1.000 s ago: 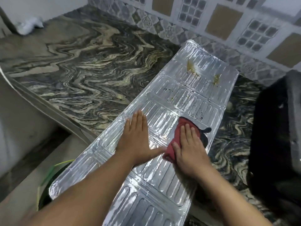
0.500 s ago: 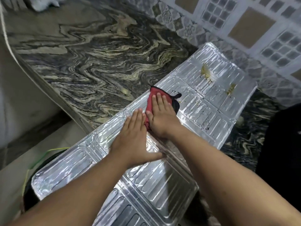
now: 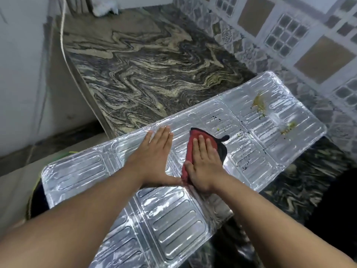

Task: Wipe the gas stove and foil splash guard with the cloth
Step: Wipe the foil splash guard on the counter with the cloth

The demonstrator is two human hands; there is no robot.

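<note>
The silver foil splash guard (image 3: 260,144) lies flat across the marble counter, its near end hanging past the counter edge. My left hand (image 3: 154,157) presses flat on its middle panel, fingers together, holding nothing. My right hand (image 3: 204,163) lies flat on a red cloth with a black edge (image 3: 195,136), pressing it onto the foil just right of my left hand. Yellow-brown stains (image 3: 259,102) and a smaller one (image 3: 288,127) mark the far right panel. Black specks (image 3: 245,151) dot the panel beside the cloth. The gas stove itself is a dark blur at the right edge (image 3: 336,209).
The swirled marble counter (image 3: 154,74) stretches away to the left and back. A tiled wall (image 3: 289,35) runs along the right. A white crumpled object (image 3: 105,7) sits in the far corner. The counter's front edge (image 3: 81,82) drops to a floor on the left.
My right hand has slid the cloth back toward me and to the right along the foil. My left hand stays pressed on the middle panel. The head camera has shifted.
</note>
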